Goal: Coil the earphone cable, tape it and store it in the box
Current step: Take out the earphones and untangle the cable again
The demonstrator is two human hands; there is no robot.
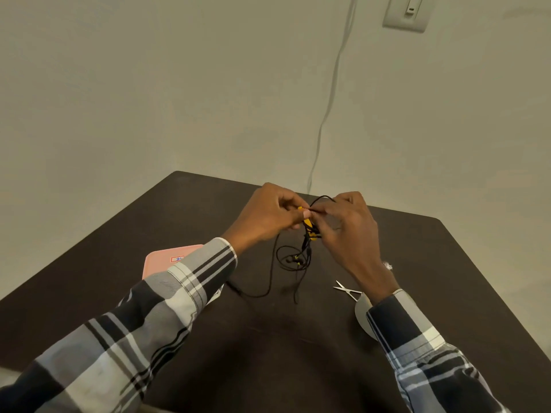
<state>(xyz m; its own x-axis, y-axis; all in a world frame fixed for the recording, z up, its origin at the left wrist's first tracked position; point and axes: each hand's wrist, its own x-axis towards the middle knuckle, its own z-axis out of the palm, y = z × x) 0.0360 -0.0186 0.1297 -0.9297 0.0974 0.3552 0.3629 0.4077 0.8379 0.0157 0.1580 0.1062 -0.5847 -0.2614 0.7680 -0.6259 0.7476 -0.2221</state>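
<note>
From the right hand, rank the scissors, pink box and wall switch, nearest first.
From the right hand:
1. Scissors, on the table just below its wrist.
2. Pink box, across the table, under the left sleeve.
3. Wall switch, high on the wall.

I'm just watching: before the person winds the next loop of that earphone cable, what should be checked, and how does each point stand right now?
1. Both hands on the cable: ok. The left hand and right hand pinch the earphone cable above the table.
2. Loose cable free of snags: cannot tell; the tail trails toward the left sleeve.
3. Scissors within reach: ok, beside the right forearm.
4. Tape ready: cannot tell; a pale round thing is mostly hidden under the right sleeve.
5. Pink box open: not ok, its lid looks shut.
</note>
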